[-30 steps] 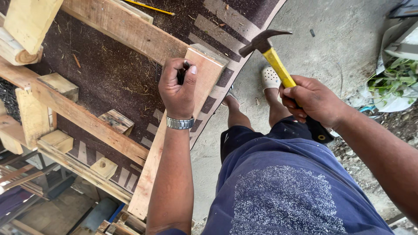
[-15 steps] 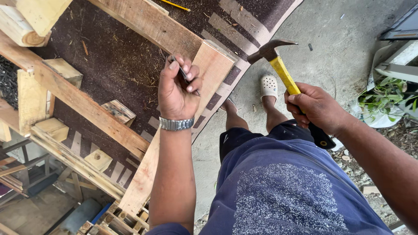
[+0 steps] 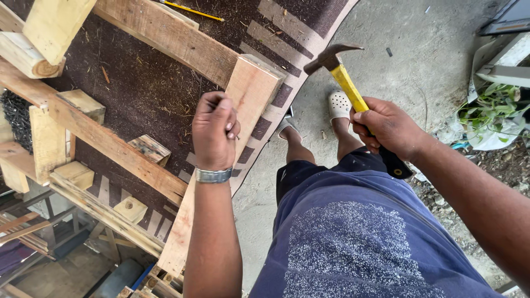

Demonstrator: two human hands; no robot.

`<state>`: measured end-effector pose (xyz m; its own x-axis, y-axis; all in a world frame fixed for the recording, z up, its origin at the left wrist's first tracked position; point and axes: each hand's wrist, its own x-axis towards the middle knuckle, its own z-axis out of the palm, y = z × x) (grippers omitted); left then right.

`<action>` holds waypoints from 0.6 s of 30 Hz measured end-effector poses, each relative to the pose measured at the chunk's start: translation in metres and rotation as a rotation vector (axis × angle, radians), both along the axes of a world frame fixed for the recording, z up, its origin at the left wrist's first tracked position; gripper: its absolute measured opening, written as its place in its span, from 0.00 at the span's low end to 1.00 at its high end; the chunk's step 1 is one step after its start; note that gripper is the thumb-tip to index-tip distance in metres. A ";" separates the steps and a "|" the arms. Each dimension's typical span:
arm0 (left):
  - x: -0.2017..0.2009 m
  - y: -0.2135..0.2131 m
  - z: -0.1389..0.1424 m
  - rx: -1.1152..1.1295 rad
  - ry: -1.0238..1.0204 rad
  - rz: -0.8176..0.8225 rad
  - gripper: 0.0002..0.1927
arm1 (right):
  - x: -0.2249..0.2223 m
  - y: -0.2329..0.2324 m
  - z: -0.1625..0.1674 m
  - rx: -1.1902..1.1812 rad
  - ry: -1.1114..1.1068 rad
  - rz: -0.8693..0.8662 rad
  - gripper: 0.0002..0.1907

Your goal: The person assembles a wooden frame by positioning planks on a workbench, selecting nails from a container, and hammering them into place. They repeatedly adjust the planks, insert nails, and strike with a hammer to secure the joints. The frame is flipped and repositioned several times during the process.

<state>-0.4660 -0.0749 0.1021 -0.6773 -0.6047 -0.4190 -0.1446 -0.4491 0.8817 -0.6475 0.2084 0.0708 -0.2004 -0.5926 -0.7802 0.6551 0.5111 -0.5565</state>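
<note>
My left hand is closed over a pale wooden plank that runs toward me, pinching a small nail at its fingertips against the wood. A metal watch sits on that wrist. My right hand grips the yellow handle of a claw hammer, whose dark head is raised to the right of the plank's far end, apart from the wood. The plank meets a longer cross board at its far end.
More boards and small wooden blocks lie on a dark striped mat. A yellow pencil rests at the top. A pile of dark nails sits at left. Concrete floor, a plant and debris are at right.
My left hand has slid toward me along the plank and closed into a tighter pinch. The hammer stays raised, little changed beside the plank's end.
</note>
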 end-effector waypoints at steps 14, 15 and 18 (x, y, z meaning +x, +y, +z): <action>-0.032 0.020 -0.022 -1.039 -0.123 -0.124 0.09 | 0.008 0.004 0.019 0.072 0.176 0.193 0.07; -0.033 0.020 -0.021 -1.051 -0.142 -0.121 0.08 | 0.008 0.003 0.023 0.058 0.190 0.201 0.07; -0.032 0.019 -0.021 -1.075 -0.139 -0.120 0.07 | 0.010 -0.005 0.039 0.068 0.328 0.293 0.07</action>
<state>-0.4977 -0.0560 0.0812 -0.7438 -0.6341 0.2116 -0.2650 0.5703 0.7775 -0.6372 0.2037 0.1102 -0.2749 -0.6110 -0.7424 0.2718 0.6913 -0.6695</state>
